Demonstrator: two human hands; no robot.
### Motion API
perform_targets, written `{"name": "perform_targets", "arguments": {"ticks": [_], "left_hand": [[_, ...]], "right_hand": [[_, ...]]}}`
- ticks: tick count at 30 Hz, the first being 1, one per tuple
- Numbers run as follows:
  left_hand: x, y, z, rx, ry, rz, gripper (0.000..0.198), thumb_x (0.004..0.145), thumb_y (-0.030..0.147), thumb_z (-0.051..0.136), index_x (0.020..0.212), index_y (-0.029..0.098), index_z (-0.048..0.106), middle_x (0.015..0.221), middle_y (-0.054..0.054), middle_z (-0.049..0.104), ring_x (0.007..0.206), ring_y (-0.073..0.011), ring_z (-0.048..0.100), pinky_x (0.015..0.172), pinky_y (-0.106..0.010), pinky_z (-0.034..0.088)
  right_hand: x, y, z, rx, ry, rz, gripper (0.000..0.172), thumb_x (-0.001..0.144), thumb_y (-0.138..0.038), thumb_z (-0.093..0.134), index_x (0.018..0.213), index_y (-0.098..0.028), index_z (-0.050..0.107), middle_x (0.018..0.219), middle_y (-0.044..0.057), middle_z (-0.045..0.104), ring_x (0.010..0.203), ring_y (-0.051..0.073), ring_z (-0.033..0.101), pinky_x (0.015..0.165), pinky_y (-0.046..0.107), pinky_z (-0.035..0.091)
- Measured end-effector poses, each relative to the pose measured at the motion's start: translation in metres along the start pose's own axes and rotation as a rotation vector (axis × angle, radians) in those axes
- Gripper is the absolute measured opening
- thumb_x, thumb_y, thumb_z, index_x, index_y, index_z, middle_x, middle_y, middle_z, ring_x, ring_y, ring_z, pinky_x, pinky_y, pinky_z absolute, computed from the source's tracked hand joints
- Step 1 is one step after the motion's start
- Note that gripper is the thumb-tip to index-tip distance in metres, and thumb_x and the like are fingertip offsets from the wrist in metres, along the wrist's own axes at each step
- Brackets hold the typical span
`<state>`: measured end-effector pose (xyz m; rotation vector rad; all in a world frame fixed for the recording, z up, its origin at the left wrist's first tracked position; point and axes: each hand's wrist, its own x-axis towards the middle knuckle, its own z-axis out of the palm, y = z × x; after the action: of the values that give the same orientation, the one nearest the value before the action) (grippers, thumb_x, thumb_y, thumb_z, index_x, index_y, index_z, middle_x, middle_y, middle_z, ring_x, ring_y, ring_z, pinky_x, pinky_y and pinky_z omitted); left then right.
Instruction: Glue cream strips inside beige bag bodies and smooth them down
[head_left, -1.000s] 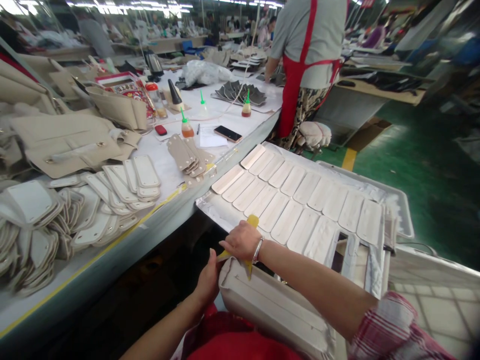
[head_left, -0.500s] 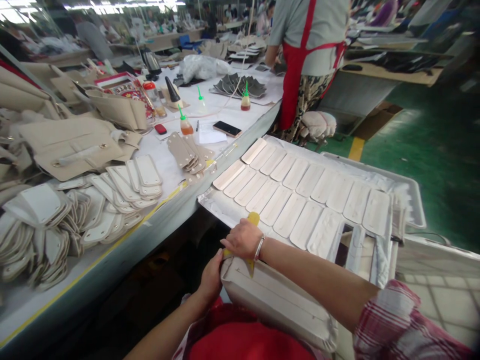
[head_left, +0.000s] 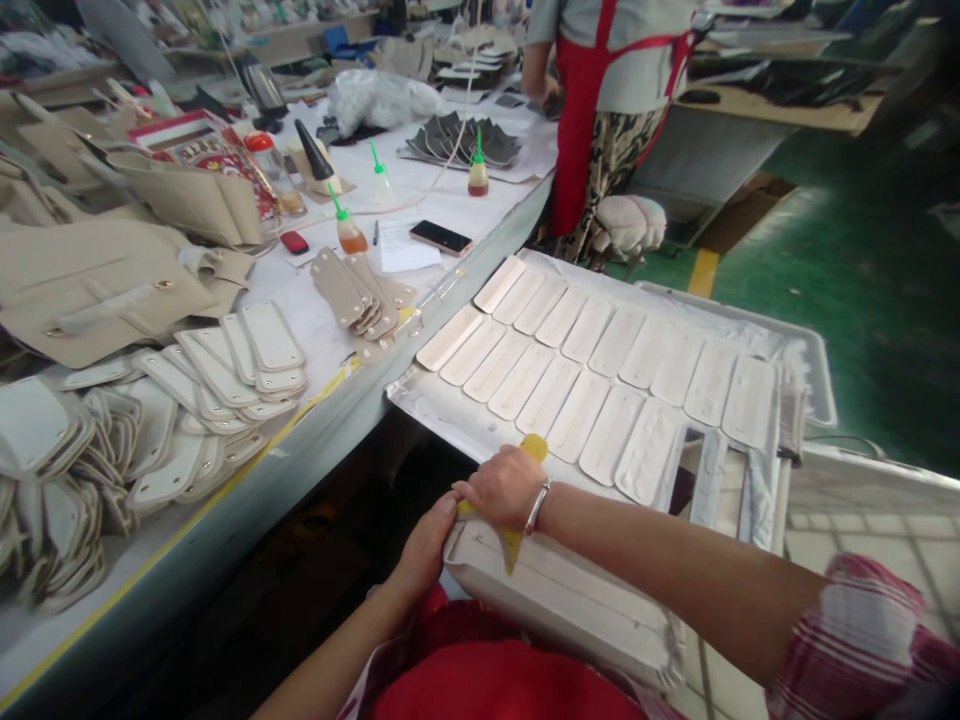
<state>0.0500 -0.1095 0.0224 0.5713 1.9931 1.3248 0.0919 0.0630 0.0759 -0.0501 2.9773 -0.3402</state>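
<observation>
A beige, box-shaped leather piece, perhaps a bag body, lies on its side in front of my red apron. My left hand grips its left end, the thumb on top and the other fingers hidden. On the same end, my right hand is closed around a flat yellow tool. The tool's rounded end sticks out above the knuckles, and its pointed end rests over the upper face of the leather. My fingertips meet at the corner, where more yellow shows.
Beyond my hands, a board carries rows of pale oblong pieces. At left, the worktable holds stacked strap-like pieces, beige bags, glue bottles and a phone. A co-worker in a red apron stands behind.
The view has shifted slightly, so the table items sit further left and higher. My right hand and the yellow tool have moved a little right along the leather; my left hand keeps its place.
</observation>
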Motion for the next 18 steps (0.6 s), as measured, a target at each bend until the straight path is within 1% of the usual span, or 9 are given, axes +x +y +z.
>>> {"name": "perform_targets", "arguments": {"ticks": [4, 8, 12, 16, 18], "left_hand": [[0.0, -0.001, -0.003, -0.207, -0.006, -0.13, 0.047, 0.084, 0.05, 0.043, 0.111, 0.016, 0.061, 0.121, -0.007, 0.058, 0.116, -0.0242, 0.05, 0.102, -0.038, 0.036], [0.0, -0.003, -0.006, -0.303, -0.006, -0.195, 0.049, 0.081, 0.052, 0.048, 0.106, 0.013, 0.064, 0.113, -0.008, 0.063, 0.109, -0.0277, 0.054, 0.098, -0.04, 0.04], [-0.003, 0.0, -0.007, -0.317, -0.004, -0.201, 0.049, 0.081, 0.053, 0.047, 0.104, 0.014, 0.065, 0.105, -0.008, 0.067, 0.103, -0.0279, 0.057, 0.093, -0.039, 0.043], [-0.006, 0.004, -0.006, -0.262, -0.034, -0.199, 0.048, 0.081, 0.054, 0.045, 0.101, 0.015, 0.066, 0.102, -0.006, 0.068, 0.101, -0.0269, 0.058, 0.092, -0.037, 0.043], [-0.006, 0.005, -0.004, -0.29, -0.034, -0.215, 0.049, 0.082, 0.054, 0.045, 0.102, 0.014, 0.066, 0.1, -0.008, 0.068, 0.1, -0.0273, 0.058, 0.091, -0.038, 0.043]], "right_hand": [[0.028, 0.009, -0.015, -0.085, -0.117, -0.229, 0.053, 0.091, -0.05, 0.031, 0.069, -0.019, 0.069, 0.07, 0.007, 0.069, 0.063, 0.017, 0.058, 0.064, 0.032, 0.031], [0.052, 0.01, -0.025, -0.158, -0.181, -0.401, 0.051, 0.092, -0.046, 0.029, 0.073, -0.022, 0.071, 0.071, 0.005, 0.069, 0.064, 0.016, 0.058, 0.066, 0.032, 0.031], [0.058, 0.006, -0.029, -0.184, -0.186, -0.476, 0.05, 0.092, -0.046, 0.031, 0.075, -0.022, 0.071, 0.073, 0.004, 0.07, 0.067, 0.016, 0.059, 0.066, 0.031, 0.03], [0.052, 0.007, -0.03, -0.189, -0.141, -0.517, 0.05, 0.092, -0.045, 0.03, 0.075, -0.02, 0.07, 0.074, 0.004, 0.07, 0.068, 0.016, 0.06, 0.065, 0.031, 0.029], [0.049, 0.009, -0.029, -0.186, -0.111, -0.528, 0.051, 0.093, -0.044, 0.029, 0.074, -0.02, 0.07, 0.074, 0.004, 0.07, 0.068, 0.016, 0.061, 0.065, 0.032, 0.029]]}}
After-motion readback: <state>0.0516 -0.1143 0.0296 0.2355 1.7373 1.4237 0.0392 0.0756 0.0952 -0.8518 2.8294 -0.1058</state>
